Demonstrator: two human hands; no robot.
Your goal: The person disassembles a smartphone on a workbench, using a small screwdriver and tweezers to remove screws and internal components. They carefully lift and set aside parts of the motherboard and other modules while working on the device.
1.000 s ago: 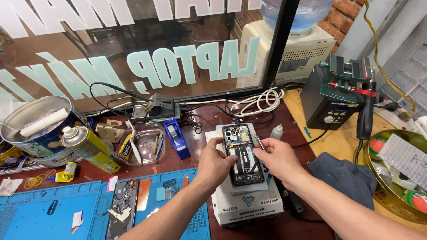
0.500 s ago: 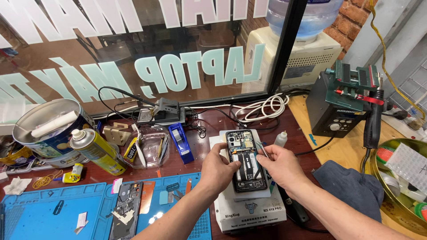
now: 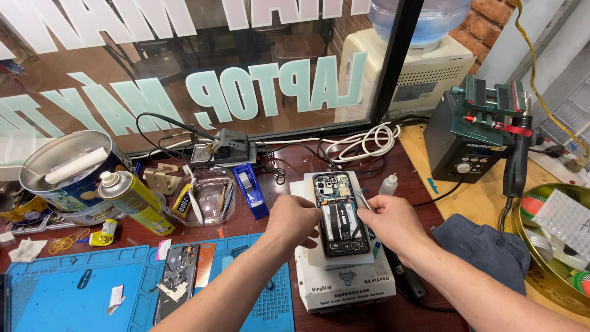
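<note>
An opened phone [image 3: 340, 212] lies on a heating pad [image 3: 344, 280] at the surface's centre. Left hand [image 3: 295, 221] at its nine o'clock, right hand [image 3: 393, 224] at three; spray can [image 3: 132, 201] far at nine, soldering station [image 3: 473, 138] at two.

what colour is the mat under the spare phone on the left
Blue: the mat under the spare phone shows best in the head view.

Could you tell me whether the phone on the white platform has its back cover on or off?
Off: the phone lies flat with its circuit board, camera modules and black inner parts exposed, left hand steadying its edge.
</note>
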